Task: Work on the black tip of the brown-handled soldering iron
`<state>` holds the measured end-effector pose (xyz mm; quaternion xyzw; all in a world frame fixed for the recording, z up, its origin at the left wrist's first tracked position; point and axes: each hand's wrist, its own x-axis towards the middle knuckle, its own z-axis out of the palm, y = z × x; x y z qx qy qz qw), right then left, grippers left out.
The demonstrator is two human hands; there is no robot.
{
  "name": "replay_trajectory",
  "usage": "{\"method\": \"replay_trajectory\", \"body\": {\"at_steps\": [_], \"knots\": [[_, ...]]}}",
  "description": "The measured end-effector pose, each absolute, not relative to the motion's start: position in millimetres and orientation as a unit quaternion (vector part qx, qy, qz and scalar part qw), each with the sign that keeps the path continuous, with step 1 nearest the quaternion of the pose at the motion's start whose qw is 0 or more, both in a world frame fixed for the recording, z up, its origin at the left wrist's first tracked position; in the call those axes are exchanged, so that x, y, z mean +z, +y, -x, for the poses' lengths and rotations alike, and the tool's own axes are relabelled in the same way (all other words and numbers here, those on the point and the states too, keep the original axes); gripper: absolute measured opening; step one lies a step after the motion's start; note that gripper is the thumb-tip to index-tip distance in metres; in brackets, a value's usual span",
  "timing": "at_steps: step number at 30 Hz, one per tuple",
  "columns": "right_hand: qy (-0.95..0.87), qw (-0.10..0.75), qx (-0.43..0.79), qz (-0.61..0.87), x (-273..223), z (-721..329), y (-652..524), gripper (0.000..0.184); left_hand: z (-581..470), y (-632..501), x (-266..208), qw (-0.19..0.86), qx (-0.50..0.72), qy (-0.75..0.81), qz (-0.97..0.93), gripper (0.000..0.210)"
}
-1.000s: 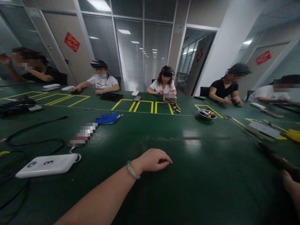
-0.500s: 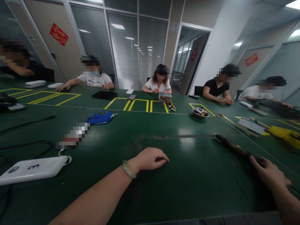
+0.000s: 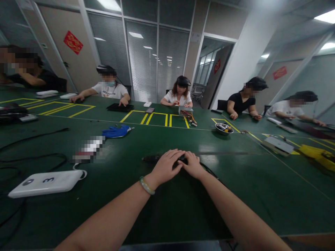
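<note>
A dark electric screwdriver (image 3: 150, 159) with a black cord (image 3: 213, 173) lies crosswise low over the table in front of me, its tip pointing left. My left hand (image 3: 167, 165), with a jade-like bangle at the wrist, curls its fingers over the middle of the screwdriver. Beside it my right hand (image 3: 193, 165) closes round the rear end, where the cord comes out. The two hands touch at the fingertips, and much of the tool's body is hidden under them.
Left on the green table (image 3: 110, 216) lie a white power bank (image 3: 47, 183), a blurred-out device (image 3: 90, 149), a blue glove (image 3: 116, 131) and black cables. Farther off stand a metal bowl of parts (image 3: 224, 128) and a grey box (image 3: 277, 145). Several people sit opposite.
My right hand has brought the screwdriver from the far right to the middle. My left hand, which held nothing, is now over the tool. The view has shifted slightly.
</note>
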<state>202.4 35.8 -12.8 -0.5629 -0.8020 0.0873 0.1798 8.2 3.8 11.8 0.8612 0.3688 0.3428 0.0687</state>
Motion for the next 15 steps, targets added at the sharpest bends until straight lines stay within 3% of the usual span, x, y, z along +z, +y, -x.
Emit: {"method": "replay_trajectory", "body": {"at_steps": [4,9,12,15], "knots": [[-0.855,0.144,0.107,0.487,-14,-152,19,0.064,-4,13,1,0.036,0.348,0.45,-0.822,0.048],[-0.85,0.154,0.054,0.501,-1,-176,7,0.081,-2,15,-1,0.018,0.344,0.468,-0.814,0.049],[-0.783,0.123,0.013,0.609,8,-209,10,0.069,-2,15,0,0.014,0.339,0.477,-0.811,0.048],[-0.739,0.068,0.06,0.668,12,-232,18,0.055,0,14,1,0.016,0.302,0.479,-0.824,0.043]]}}
